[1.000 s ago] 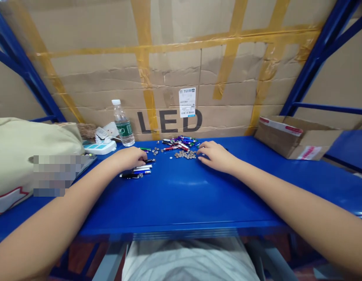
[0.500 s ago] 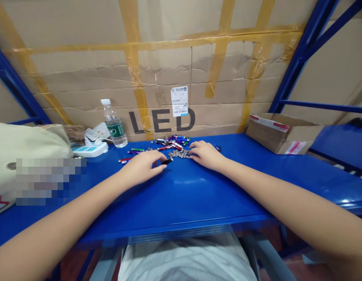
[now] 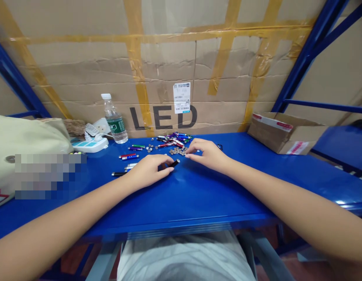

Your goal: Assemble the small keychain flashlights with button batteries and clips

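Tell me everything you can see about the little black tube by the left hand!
The little black tube looks like a slim, pen-shaped mini flashlight, though it is too small to be sure. Its body is dark and shiny, perhaps metal, and its far end has a bright silver tip. It lies slanted on the blue shelf, with its near end at the fingertips of the person's left hand. Whether the fingers are actually gripping it is hard to tell.

On my feed: glossy blue shelf (image 3: 216,203), matching blue rack uprights (image 3: 304,50). Penlights (image 3: 175,137) come in red, green, purple, blue and black. Brown carton wall (image 3: 169,62) has a crisscross of yellow tape (image 3: 134,58) and black LED lettering (image 3: 163,118).
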